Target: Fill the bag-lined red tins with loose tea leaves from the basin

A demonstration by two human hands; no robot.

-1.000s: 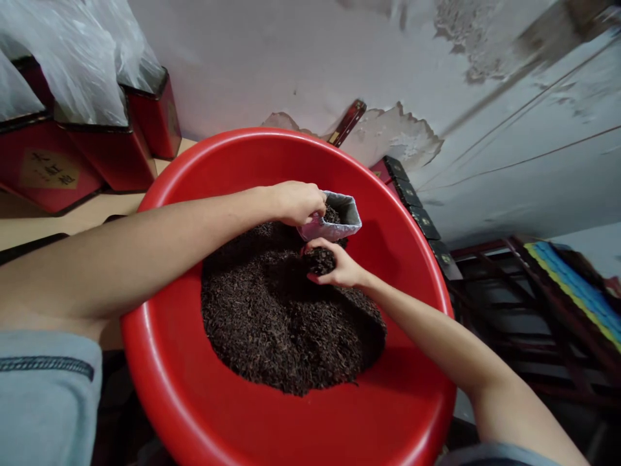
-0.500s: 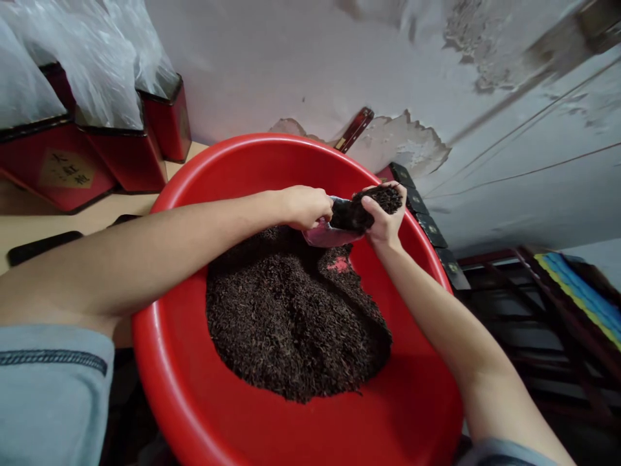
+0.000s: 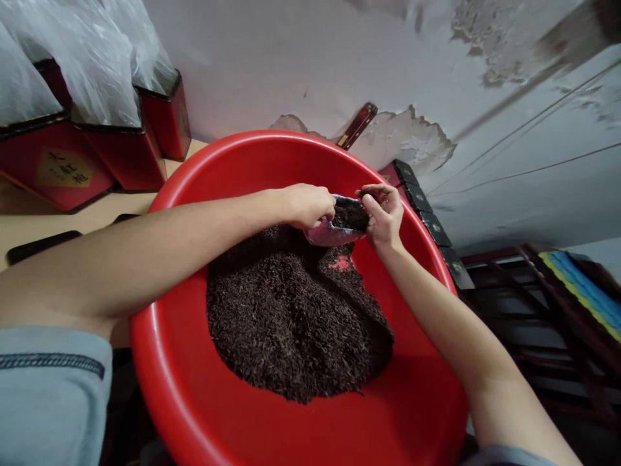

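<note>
A wide red plastic basin [image 3: 417, 414] holds a broad heap of dark loose tea leaves [image 3: 291, 317]. Over the heap's far side, my left hand [image 3: 310, 206] is closed on the edge of a small plastic bag [image 3: 330, 235], whose mouth gapes to the right. Dark tea leaves show inside the bag. At that mouth is my right hand [image 3: 387, 220], its fingers curled over a small remainder of tea leaves, its thumb and palm close against the bag's rim. How firmly it touches the rim I cannot tell.
Red tins [image 3: 121, 152] lined with clear plastic bags stand on a pale table [image 3: 29, 223] at left. Several dark boxes [image 3: 434, 226] line the basin's right side. A dark rack [image 3: 524, 310] is farther right. Behind rises a peeling wall [image 3: 252, 65].
Most of the tea leaves heaped in my right hand have gone into the bag, and that hand's fingers have tipped inward. My left hand keeps its grip on the bag.
</note>
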